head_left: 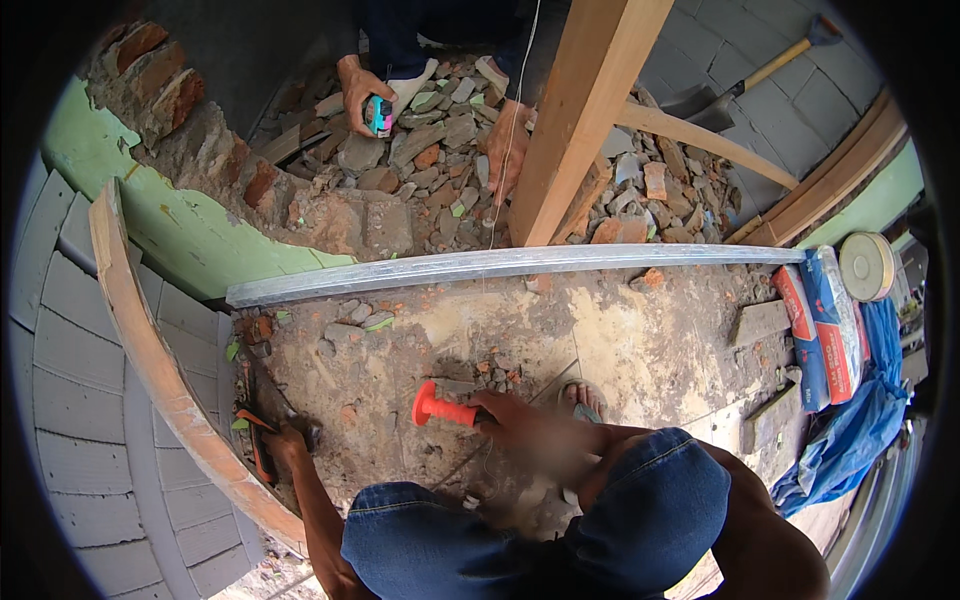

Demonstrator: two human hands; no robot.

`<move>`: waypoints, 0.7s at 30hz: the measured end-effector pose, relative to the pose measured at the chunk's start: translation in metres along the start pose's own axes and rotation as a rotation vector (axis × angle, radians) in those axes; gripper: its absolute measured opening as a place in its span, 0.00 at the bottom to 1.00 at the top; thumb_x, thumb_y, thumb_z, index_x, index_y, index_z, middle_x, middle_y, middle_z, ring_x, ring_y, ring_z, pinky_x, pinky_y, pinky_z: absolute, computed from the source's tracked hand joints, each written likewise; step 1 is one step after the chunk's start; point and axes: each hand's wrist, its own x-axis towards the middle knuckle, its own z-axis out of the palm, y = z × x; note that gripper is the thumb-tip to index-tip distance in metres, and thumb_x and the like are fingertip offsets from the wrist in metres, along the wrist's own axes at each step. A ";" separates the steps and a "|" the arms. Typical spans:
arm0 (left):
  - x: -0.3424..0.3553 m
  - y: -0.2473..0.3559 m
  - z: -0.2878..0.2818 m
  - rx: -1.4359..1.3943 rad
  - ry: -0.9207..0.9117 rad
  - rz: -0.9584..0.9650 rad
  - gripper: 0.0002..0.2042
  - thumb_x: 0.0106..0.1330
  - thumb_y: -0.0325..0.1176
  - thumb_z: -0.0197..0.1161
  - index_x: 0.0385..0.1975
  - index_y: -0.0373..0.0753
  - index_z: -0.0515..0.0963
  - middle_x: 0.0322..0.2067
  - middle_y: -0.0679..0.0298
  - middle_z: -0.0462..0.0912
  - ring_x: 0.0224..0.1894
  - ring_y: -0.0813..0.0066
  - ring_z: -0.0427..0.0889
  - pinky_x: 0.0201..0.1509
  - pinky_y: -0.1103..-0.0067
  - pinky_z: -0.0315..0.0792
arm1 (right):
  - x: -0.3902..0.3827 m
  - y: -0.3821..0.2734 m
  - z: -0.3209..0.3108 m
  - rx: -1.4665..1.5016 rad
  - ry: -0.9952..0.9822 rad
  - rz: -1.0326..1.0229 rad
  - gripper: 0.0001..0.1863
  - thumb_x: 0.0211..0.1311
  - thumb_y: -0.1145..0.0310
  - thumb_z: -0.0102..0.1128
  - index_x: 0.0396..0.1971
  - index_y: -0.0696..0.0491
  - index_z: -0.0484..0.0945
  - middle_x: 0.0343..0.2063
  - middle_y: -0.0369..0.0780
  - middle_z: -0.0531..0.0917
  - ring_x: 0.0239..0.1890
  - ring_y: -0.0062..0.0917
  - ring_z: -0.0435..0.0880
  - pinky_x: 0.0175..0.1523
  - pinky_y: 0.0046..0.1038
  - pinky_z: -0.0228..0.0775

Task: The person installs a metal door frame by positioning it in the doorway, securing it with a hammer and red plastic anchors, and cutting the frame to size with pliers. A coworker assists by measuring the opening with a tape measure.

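Observation:
My right hand (pixel 503 417) is closed near the rear end of a red plastic chisel grip (pixel 447 408) with a round guard, held low over the dusty floor. The guard points left; whatever metal part it has is hidden. At the left, my left hand (pixel 287 443) reaches down beside the curved wooden board. Its fingers are bent around a tool with orange-and-black handles (pixel 262 455), whose kind I cannot make out. Small rubble lies between my two hands.
A long metal bar (pixel 520 262) crosses the floor ahead, by a wooden post (pixel 585 120). Beyond it, another person holds a teal-and-pink tape measure (pixel 378 116) over rubble (pixel 420 150), near a hanging string. A curved board (pixel 165 360) borders my left; bags (pixel 825 330) lie right.

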 end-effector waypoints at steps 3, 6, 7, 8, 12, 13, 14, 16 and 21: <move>-0.028 0.018 -0.019 -0.063 0.170 0.204 0.31 0.72 0.43 0.59 0.67 0.28 0.62 0.57 0.38 0.77 0.55 0.38 0.80 0.56 0.55 0.74 | -0.017 0.014 0.009 0.145 -0.179 0.230 0.19 0.63 0.67 0.60 0.53 0.58 0.73 0.43 0.50 0.79 0.48 0.45 0.80 0.53 0.43 0.71; -0.085 0.035 -0.047 -0.098 0.057 0.249 0.32 0.73 0.48 0.58 0.69 0.34 0.61 0.54 0.43 0.81 0.55 0.40 0.80 0.51 0.52 0.72 | -0.017 0.053 0.018 0.089 -0.302 0.219 0.19 0.63 0.68 0.60 0.53 0.57 0.74 0.42 0.49 0.79 0.48 0.44 0.80 0.53 0.43 0.71; -0.106 0.040 -0.055 -0.175 0.082 0.393 0.29 0.75 0.47 0.57 0.70 0.37 0.62 0.53 0.42 0.81 0.51 0.39 0.82 0.49 0.52 0.73 | -0.016 0.065 0.024 0.062 -0.246 0.137 0.20 0.63 0.67 0.60 0.54 0.56 0.74 0.43 0.49 0.79 0.47 0.43 0.80 0.52 0.43 0.71; -0.127 0.046 -0.062 -0.211 0.003 0.378 0.29 0.75 0.45 0.57 0.70 0.37 0.62 0.53 0.42 0.82 0.50 0.40 0.82 0.48 0.54 0.74 | -0.017 0.077 0.027 0.062 -0.223 0.047 0.20 0.63 0.67 0.61 0.54 0.56 0.74 0.43 0.49 0.79 0.48 0.43 0.80 0.52 0.43 0.71; -0.184 0.073 -0.089 -0.553 -0.481 0.308 0.25 0.77 0.39 0.56 0.71 0.39 0.63 0.39 0.57 0.83 0.37 0.65 0.82 0.36 0.72 0.74 | -0.018 0.102 0.035 0.036 -0.185 -0.035 0.21 0.62 0.68 0.64 0.54 0.55 0.74 0.45 0.48 0.79 0.49 0.43 0.81 0.52 0.43 0.72; -0.194 0.074 -0.099 -0.598 -0.712 0.269 0.25 0.77 0.38 0.57 0.70 0.40 0.64 0.36 0.61 0.81 0.34 0.71 0.79 0.33 0.76 0.72 | -0.017 0.102 0.038 0.051 -0.161 -0.032 0.21 0.62 0.69 0.65 0.55 0.55 0.74 0.46 0.48 0.78 0.49 0.43 0.81 0.52 0.43 0.72; -0.203 0.076 -0.105 -0.639 -0.929 0.244 0.25 0.77 0.38 0.57 0.70 0.41 0.65 0.33 0.65 0.80 0.31 0.77 0.77 0.30 0.80 0.69 | -0.015 0.102 0.039 0.099 -0.155 0.010 0.22 0.62 0.69 0.65 0.55 0.55 0.74 0.46 0.48 0.79 0.49 0.43 0.81 0.52 0.43 0.72; -0.230 0.082 -0.101 -0.753 -1.253 0.354 0.24 0.79 0.42 0.53 0.68 0.36 0.67 0.26 0.68 0.74 0.24 0.80 0.69 0.29 0.82 0.66 | -0.008 0.097 0.044 0.209 -0.128 0.184 0.22 0.61 0.69 0.67 0.55 0.56 0.75 0.46 0.48 0.79 0.49 0.43 0.82 0.52 0.43 0.73; -0.284 0.103 -0.053 -0.556 -1.552 -0.063 0.26 0.80 0.50 0.45 0.55 0.31 0.77 0.22 0.66 0.76 0.20 0.80 0.70 0.24 0.81 0.63 | 0.004 0.088 0.036 0.300 -0.041 0.258 0.23 0.61 0.69 0.69 0.56 0.57 0.77 0.46 0.49 0.83 0.51 0.43 0.84 0.57 0.38 0.75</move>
